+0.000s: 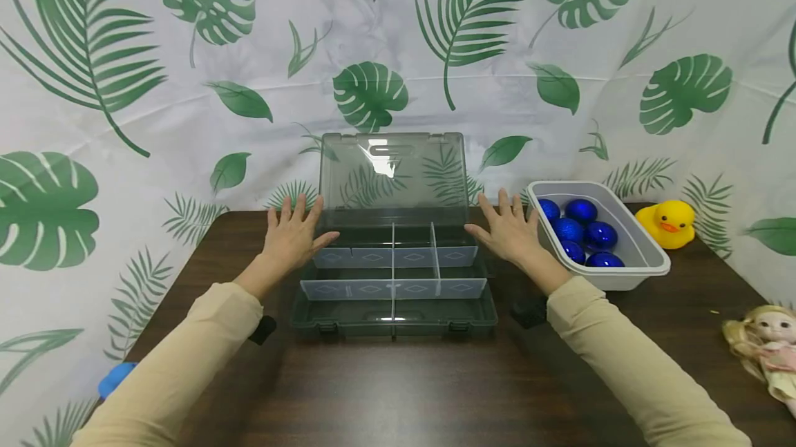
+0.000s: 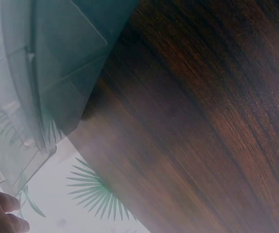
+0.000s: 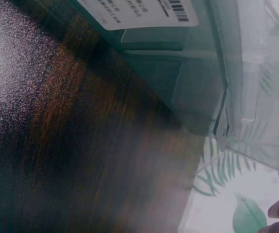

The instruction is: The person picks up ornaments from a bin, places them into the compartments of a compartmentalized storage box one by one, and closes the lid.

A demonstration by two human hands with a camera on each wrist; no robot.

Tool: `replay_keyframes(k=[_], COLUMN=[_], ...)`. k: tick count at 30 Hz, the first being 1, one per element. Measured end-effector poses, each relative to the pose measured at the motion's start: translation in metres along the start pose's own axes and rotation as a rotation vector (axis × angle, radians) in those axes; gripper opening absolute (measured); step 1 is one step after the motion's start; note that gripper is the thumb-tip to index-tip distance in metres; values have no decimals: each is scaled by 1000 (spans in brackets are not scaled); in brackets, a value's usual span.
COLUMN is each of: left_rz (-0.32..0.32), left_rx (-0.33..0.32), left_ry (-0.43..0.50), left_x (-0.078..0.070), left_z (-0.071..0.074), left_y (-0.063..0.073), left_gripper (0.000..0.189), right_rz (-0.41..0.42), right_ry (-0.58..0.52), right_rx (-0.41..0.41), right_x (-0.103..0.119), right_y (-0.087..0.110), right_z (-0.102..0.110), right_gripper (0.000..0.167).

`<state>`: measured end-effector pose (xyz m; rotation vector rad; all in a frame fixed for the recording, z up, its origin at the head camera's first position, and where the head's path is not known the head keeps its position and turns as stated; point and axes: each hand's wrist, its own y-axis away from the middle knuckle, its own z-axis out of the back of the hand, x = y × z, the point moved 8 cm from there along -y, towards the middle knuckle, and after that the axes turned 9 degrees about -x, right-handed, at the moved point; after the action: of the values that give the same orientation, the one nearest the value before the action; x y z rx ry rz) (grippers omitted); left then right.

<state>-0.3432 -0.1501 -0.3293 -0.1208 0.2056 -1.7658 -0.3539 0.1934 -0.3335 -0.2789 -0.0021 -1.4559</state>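
A transparent grey plastic organizer box (image 1: 398, 329) stands on the dark wooden table with its lid (image 1: 398, 177) raised against the backdrop. Pale dividers (image 1: 370, 289) split its inside into compartments, and nothing lies in them. My left hand (image 1: 292, 236) is spread at the box's left side, fingers straight, thumb pointing toward the box. On the opposite side my right hand (image 1: 511, 231) is spread likewise, between the box and a grey-white bin. Neither hand holds anything. In the right wrist view a white barcode label (image 3: 144, 12) shows on the box.
The grey-white bin (image 1: 640, 243) at the right contains several blue balls (image 1: 569, 229). Behind it sits a yellow rubber duck (image 1: 668, 224). A doll (image 1: 776, 347) lies at the table's right edge, and a blue object (image 1: 115, 379) is partly hidden by the left sleeve.
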Motion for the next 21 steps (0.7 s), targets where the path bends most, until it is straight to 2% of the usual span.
replay_keyframes(k=[6, 9, 11, 13, 16, 18, 21], left_rz=[-1, -2, -1, 14, 47, 82, 120], left_rx=[1, -14, -18, -7, 43, 93, 167], left_ry=[22, 97, 213, 368, 585, 692, 812], left_x=[-1, 0, 3, 9, 19, 26, 32], left_z=[0, 1, 2, 0, -6, -14, -26], left_y=[0, -2, -2, 0, 6, 11, 16], left_gripper=[77, 76, 75, 75, 76, 78, 81], right_rz=[2, 13, 30, 47, 28, -37, -200], right_ry=[-23, -70, -131, -205, -322, -410, -557], right_rx=[-10, -44, -87, -154, -270, -321, -338], right_x=[-1, -4, -8, -16, -35, -52, -80], right_y=[0, 1, 2, 4, 5, 6, 5], right_z=[2, 13, 27, 44, 70, 81, 82], right_gripper=[73, 71, 69, 63, 53, 48, 45])
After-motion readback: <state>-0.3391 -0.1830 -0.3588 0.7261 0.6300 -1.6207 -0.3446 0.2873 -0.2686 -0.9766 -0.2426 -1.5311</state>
